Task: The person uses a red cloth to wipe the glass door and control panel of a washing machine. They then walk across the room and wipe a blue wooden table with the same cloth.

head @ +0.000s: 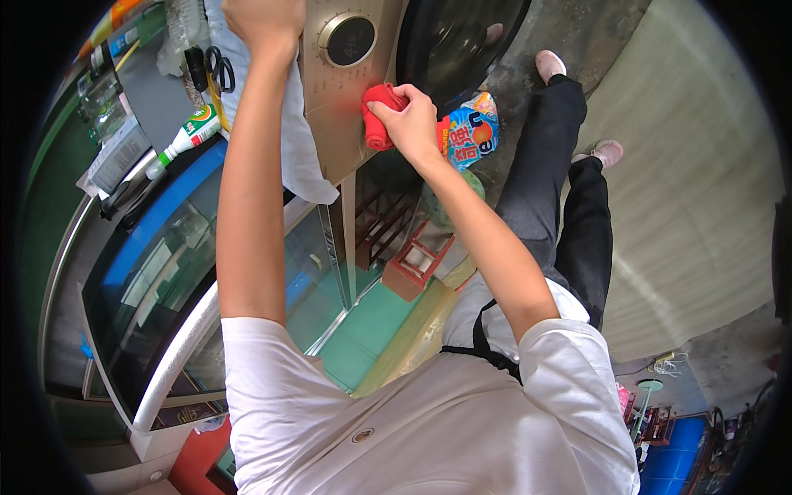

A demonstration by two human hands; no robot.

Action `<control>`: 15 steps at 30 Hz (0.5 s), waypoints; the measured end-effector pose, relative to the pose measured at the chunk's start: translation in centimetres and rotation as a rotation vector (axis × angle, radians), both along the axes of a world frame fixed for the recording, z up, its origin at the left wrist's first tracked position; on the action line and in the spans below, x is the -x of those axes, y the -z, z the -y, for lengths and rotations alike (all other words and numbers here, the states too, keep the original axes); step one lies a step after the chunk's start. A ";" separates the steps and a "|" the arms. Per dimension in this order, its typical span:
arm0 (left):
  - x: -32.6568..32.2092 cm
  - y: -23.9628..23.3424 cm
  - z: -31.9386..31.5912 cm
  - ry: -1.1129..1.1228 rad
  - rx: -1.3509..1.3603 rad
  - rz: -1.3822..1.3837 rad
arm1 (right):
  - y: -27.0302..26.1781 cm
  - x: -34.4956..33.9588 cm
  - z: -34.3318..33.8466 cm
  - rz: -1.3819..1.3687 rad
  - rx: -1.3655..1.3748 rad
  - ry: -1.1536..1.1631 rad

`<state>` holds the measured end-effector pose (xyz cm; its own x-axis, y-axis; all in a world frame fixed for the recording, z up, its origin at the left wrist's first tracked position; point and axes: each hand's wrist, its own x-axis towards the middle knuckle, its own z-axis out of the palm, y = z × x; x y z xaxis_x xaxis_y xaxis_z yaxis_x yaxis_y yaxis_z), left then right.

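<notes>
My right hand [413, 120] grips a folded red cloth [378, 117]. The cloth is pressed to the gold control panel [334, 117] of a front-loading washing machine, below its round dial [348, 40]. Dark and round, the machine's door [458, 43] is just beyond that hand. My left hand [266, 21] is cut off by the top edge of the view, beside a white cloth [303, 148] draped over the machine's top. Its fingers are out of sight, so any hold is hidden.
Black-handled scissors [219, 68] and a white and green bottle [192, 133] lie left of my left arm. A blue detergent bag [470, 133], a watermelon [455, 198] and a red wooden stool [424, 253] are near my right forearm. A glass display case [161, 272] stands at left.
</notes>
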<state>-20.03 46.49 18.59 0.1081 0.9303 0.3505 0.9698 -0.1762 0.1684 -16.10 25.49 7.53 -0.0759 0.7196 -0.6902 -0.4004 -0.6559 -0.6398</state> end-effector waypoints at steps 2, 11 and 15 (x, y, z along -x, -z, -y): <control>-0.2 0.1 0.0 -0.014 -0.007 -0.018 | -0.2 0.4 0.7 0.015 -0.044 0.028; -0.1 0.0 0.0 -0.028 0.015 -0.052 | -1.3 2.6 2.4 0.213 -0.043 -0.047; -0.8 0.1 -0.1 -0.014 0.039 0.024 | -2.0 2.6 3.5 0.324 -0.158 -0.131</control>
